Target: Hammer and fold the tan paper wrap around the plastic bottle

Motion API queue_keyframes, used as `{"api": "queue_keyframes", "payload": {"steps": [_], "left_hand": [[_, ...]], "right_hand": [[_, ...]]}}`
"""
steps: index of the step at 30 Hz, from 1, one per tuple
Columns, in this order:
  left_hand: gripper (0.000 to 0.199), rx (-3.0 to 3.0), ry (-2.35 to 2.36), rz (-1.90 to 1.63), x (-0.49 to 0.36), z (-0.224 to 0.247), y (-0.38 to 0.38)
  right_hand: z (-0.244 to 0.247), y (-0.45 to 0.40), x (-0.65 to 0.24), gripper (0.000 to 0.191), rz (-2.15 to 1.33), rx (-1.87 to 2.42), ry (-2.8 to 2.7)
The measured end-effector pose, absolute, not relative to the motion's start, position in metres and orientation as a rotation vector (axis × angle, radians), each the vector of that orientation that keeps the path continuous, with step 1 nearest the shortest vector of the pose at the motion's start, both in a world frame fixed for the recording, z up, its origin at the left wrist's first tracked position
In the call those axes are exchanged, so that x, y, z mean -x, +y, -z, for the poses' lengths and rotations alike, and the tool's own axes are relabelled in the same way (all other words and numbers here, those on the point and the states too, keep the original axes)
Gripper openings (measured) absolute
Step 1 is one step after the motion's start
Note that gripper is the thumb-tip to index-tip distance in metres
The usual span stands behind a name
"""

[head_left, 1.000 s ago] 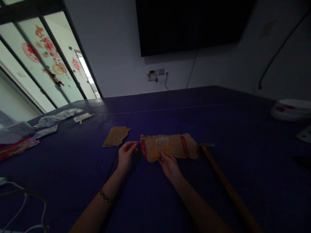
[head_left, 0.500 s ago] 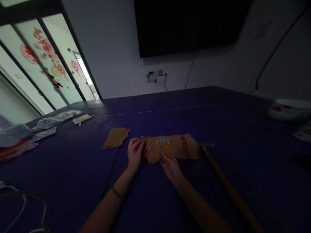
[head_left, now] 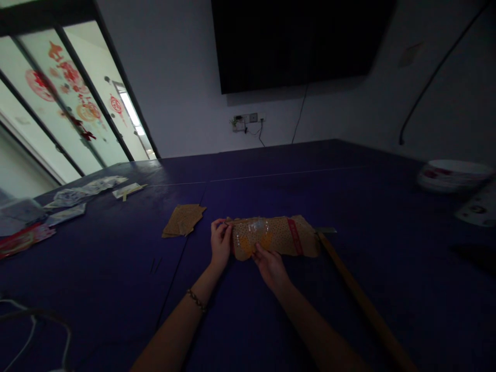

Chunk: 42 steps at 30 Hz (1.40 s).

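Observation:
A long brown dotted piece (head_left: 277,240), cardboard-like, lies in front of me, with a red band near its right end. Orange patches and a shiny clear spot mark its left half. My left hand (head_left: 221,242) is closed at its upper left corner, thumb and fingers pinched together there. From below, my right hand (head_left: 271,266) grips its lower edge, thumb on top and the other fingers partly hidden beneath. Close to the right end is a wooden stick (head_left: 364,302) with a flat metal blade (head_left: 326,230) at its tip.
On the dark blue table (head_left: 240,196), a smaller brown dotted piece (head_left: 183,220) lies left of my hands, with thin dark sticks (head_left: 155,265) below it. Packets (head_left: 87,190) and a cable (head_left: 65,330) are further left. White bowls (head_left: 453,175) stand at the right.
My left hand has turned more upright and shifted slightly right along the brown piece's left edge. My right hand stays on the lower edge. The view has shifted slightly.

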<state>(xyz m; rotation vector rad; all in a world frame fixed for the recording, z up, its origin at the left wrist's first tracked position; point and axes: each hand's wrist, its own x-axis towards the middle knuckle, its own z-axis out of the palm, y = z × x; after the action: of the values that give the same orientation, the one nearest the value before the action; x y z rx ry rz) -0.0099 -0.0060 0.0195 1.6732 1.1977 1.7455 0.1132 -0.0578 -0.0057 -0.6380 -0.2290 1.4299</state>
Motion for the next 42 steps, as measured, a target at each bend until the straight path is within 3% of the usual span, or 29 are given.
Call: {"api": "queue_keyframes", "payload": {"steps": [15, 42], "left_hand": [[0.014, -1.854, 1.183, -1.737, 0.0096, -0.0164, -0.0083], [0.009, -1.551, 0.996, -1.499, 0.0147, -0.0116, -0.0019]], "right_hand": [[0.0066, -0.0561, -0.1128, 0.027, -1.369, 0.704, -0.164], [0.0047, -0.0606, -0.1148, 0.029, -1.367, 0.69, -0.213]]}}
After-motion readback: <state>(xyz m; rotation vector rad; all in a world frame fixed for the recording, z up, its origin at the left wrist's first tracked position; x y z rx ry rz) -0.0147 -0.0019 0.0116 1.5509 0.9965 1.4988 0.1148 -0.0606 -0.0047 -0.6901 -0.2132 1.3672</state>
